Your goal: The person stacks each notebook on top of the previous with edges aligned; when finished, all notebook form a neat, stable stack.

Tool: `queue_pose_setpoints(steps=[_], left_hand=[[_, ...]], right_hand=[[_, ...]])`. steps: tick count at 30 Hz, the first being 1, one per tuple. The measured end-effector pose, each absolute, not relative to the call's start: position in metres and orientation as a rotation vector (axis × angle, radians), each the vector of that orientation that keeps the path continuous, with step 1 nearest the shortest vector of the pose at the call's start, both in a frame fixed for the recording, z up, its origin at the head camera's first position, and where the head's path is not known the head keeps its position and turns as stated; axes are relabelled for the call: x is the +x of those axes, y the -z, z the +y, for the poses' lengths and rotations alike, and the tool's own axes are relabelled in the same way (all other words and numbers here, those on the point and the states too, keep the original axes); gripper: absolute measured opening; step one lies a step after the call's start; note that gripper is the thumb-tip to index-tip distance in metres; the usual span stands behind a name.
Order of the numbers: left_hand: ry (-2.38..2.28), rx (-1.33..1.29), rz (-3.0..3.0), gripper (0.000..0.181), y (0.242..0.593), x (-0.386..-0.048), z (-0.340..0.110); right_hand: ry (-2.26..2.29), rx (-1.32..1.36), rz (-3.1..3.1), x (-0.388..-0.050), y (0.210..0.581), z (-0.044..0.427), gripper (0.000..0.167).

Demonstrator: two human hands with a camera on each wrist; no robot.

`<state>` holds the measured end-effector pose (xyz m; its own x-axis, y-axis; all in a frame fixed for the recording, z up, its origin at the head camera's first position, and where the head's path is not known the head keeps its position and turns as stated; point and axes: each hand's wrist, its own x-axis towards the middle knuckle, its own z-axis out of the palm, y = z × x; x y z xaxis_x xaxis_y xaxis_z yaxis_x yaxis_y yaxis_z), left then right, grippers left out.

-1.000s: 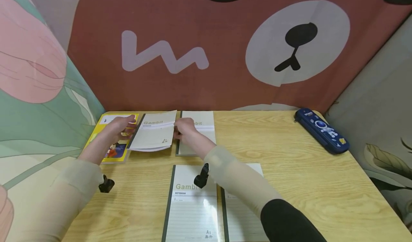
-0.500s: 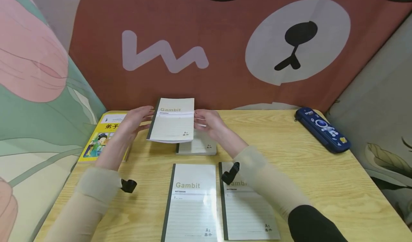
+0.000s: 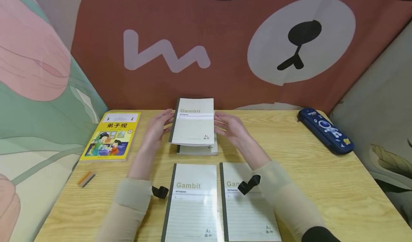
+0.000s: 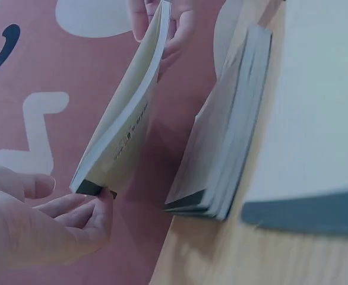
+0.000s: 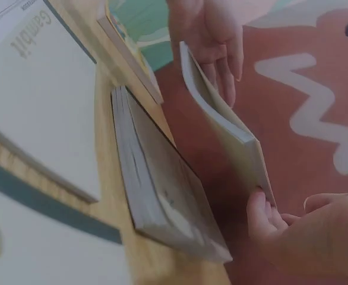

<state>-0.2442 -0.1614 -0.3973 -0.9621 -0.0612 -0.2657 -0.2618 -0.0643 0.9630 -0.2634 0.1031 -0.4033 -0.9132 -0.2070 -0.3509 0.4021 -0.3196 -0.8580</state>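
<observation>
One left hand (image 3: 157, 126), one right hand (image 3: 234, 128): fingers loosely extended, carrying one raised notebook (image 3: 193, 124) between them.
One stack (image 3: 197, 150): below, a gap between; I can't count it.
Flat notebooks (image 3: 193, 208): two, side by side.
Yellow book (image 3: 111, 137), striped block (image 3: 86, 179): one each, left.
Blue case (image 3: 325, 131): one, far right.

In head view, notebook stack (image 3: 197, 150) mostly hidden by raised notebook (image 3: 194, 124), near-left notebook (image 3: 192, 204) cut off

A reddish-brown wall (image 3: 225, 88) is standing behind the wood-grain table (image 3: 273, 134). Plant-patterned side walls (image 3: 35, 66) are flanking it left and right.
</observation>
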Motion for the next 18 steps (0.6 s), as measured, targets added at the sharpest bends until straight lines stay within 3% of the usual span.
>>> queue_pose_setpoints(steps=[18], left_hand=[[-2.095, -0.290, 2.088, 0.053, 0.422, -0.245, -0.150]], right_hand=[[2.163, 0.089, 1.617, -0.264, 0.438, 0.123, 0.056]])
